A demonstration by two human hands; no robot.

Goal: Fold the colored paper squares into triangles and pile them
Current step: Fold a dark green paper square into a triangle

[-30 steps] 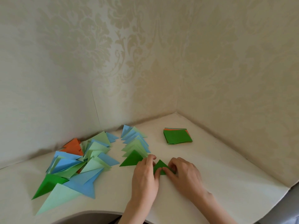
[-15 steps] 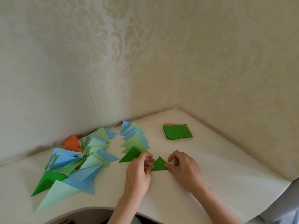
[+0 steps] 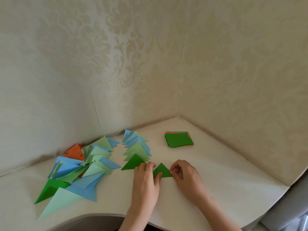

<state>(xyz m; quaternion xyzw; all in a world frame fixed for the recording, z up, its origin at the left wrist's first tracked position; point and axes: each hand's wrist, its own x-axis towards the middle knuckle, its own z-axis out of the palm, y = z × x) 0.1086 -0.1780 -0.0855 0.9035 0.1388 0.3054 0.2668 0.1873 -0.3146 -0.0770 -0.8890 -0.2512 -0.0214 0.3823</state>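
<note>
Head view of a white tabletop (image 3: 208,189) set into a corner of damask-patterned walls (image 3: 233,72). At centre, a small dark green folded triangle (image 3: 162,170) lies flat on the tabletop, apex pointing to 12 o'clock. The left hand (image 3: 145,182) grips its 9 o'clock corner, the thumb curled over the paper's lower left edge and the fingers bent behind it. The right hand (image 3: 186,175) pinches the 3 o'clock corner between curled fingertips.

At 10 o'clock from the folded triangle, touching the left hand's knuckles, runs an overlapping row of folded triangles (image 3: 136,147): a dark green one nearest the hands, then light green and blue ones receding toward the wall. At 9 o'clock, well apart from the hands, lies a loose heap of larger triangles (image 3: 78,170) in blue, light green, dark green and orange; its nearest pieces, one dark green and one pale green, point toward 7 o'clock at the table's front edge. At 1 o'clock from the folded triangle, near the wall corner, sits a stack of unfolded paper squares (image 3: 179,139), dark green on top with orange edges showing beneath.
</note>
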